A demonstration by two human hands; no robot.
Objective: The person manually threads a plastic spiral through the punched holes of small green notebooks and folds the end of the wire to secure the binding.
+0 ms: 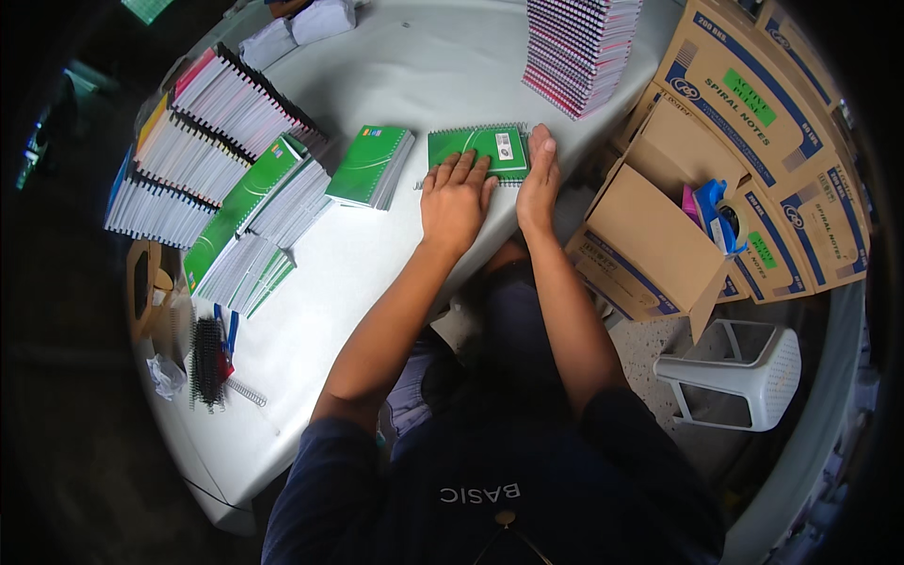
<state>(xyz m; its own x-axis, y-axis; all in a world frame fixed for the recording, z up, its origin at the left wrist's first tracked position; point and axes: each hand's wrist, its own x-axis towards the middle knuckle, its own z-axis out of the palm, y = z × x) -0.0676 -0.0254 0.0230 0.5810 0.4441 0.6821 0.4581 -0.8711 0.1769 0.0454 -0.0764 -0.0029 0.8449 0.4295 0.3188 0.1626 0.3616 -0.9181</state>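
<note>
A small stack of green spiral notebooks (450, 140) lies on the white table in front of me, with wire coils along its edges and a white label on the top cover. My left hand (456, 205) rests flat over the near left part of the cover, fingers stretched out. Along the stack's right side stands my right hand (538, 188), fingers straight and palm turned in against the edge. Left of them sits another stack of green notebooks (365, 168). Beyond it, several green notebooks (250, 193) lean in a slanting row.
Tall notebook piles stand at the far left (179, 179) and at the back (579, 52). Loose black coils (205, 363) lie near the left table edge. On my right are an open cardboard box (650, 240), stacked cartons (753, 89) and a white plastic stool (772, 377).
</note>
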